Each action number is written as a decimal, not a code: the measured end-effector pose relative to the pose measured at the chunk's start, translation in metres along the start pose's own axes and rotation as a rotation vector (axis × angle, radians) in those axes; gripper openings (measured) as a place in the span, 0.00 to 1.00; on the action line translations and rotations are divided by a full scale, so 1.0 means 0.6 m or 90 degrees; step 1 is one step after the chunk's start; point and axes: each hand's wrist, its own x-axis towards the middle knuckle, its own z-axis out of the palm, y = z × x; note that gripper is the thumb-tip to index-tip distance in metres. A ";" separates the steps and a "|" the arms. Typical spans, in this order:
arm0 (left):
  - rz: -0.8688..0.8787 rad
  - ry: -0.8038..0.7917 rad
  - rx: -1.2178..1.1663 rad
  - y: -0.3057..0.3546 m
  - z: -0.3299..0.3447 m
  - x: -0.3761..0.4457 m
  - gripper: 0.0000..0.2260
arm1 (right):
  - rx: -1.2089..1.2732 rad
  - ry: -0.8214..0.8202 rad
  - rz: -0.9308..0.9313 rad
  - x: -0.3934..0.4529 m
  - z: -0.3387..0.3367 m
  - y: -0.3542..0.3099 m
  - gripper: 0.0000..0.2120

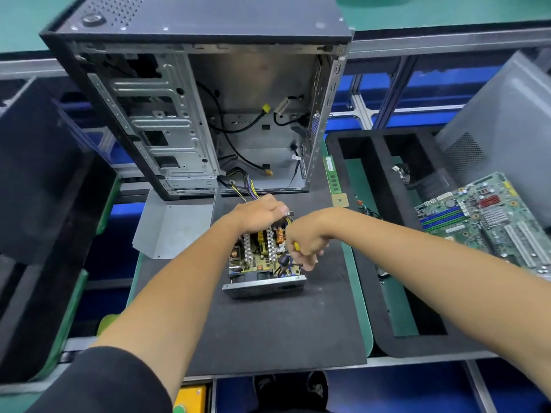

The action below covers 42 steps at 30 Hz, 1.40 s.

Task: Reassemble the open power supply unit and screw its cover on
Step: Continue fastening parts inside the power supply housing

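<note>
The open power supply unit (pixel 262 263) lies on the dark mat (pixel 268 323), its circuit board with coils and heat sinks exposed. My left hand (pixel 262 216) grips the far end of the unit, where the cable bundle comes out. My right hand (pixel 304 242) is curled around a yellow-handled screwdriver (pixel 297 245), with its fingers down at the unit's right side. The tool's tip is hidden. The grey metal cover (pixel 176 225) lies apart on the left of the mat.
An open computer case (pixel 208 114) stands behind the unit, with loose cables inside. A motherboard (pixel 489 222), a memory stick (pixel 332 174) and a processor chip (pixel 340 200) lie on the right by a black foam tray (pixel 372 180). A grey side panel (pixel 507 129) leans at far right.
</note>
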 end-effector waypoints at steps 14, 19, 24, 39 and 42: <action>0.016 0.001 0.004 -0.007 0.003 0.009 0.17 | 0.207 0.186 -0.071 0.030 0.034 0.034 0.06; 0.016 -0.001 -0.002 -0.008 0.003 0.010 0.18 | 0.221 0.218 -0.054 0.035 0.060 0.031 0.08; 0.016 -0.001 0.000 -0.008 0.002 0.010 0.18 | 0.181 0.242 -0.039 0.045 0.074 0.024 0.07; 0.012 0.005 0.006 -0.004 0.003 0.007 0.19 | 0.207 0.354 -0.082 0.042 0.100 0.031 0.05; 0.016 0.007 0.004 -0.004 0.003 0.008 0.19 | 0.234 0.334 -0.092 0.040 0.100 0.032 0.04</action>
